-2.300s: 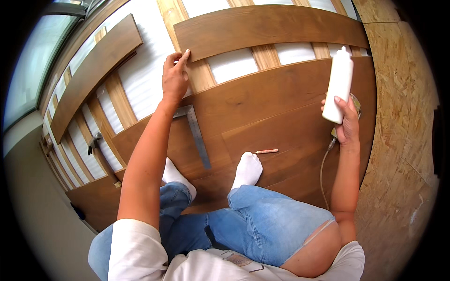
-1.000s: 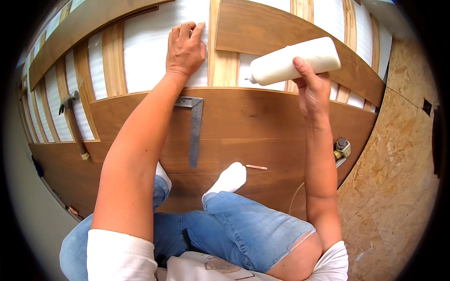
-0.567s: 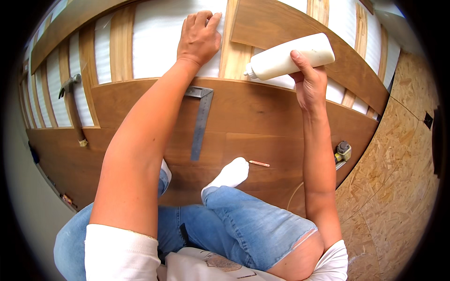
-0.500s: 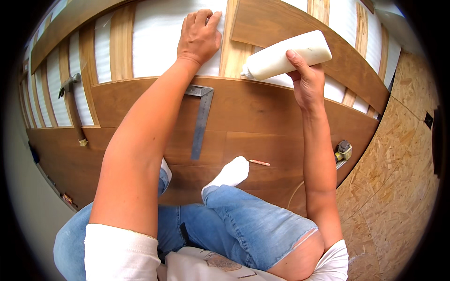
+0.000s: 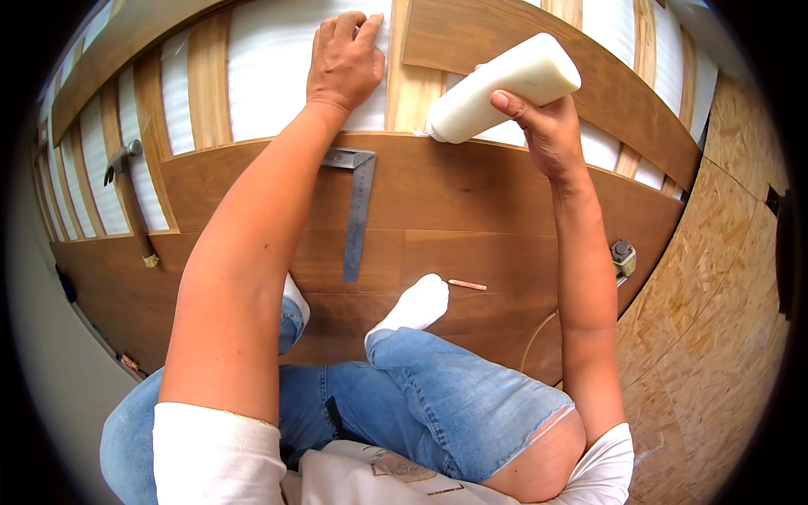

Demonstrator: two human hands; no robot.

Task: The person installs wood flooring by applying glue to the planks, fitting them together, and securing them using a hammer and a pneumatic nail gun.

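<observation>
My right hand (image 5: 547, 126) grips a white squeeze bottle (image 5: 509, 84), thumb on the near side. The bottle slants down to the left, and its nozzle end meets the back edge of a brown floorboard (image 5: 480, 177) beside a pale wooden batten (image 5: 412, 93). A small white spot shows at the tip; whether anything is flowing out I cannot tell. To the left, my left hand (image 5: 347, 63) rests over white foam sheeting (image 5: 269, 67), holding nothing visible, fingers bent and somewhat apart. Below its wrist lies a metal try square (image 5: 360, 219) on the boards.
A claw hammer (image 5: 130, 202) lies across battens and boards at the left. A pencil (image 5: 467, 285) rests near my socked foot (image 5: 417, 303). At the right edge sits a tape measure (image 5: 624, 257), beside chipboard (image 5: 699, 337). Loose brown planks (image 5: 539, 67) lie over the battens.
My right hand has tipped the bottle more steeply, bringing its nozzle down to the board's edge. The whole view has shifted slightly; my left hand keeps its place on the foam.
</observation>
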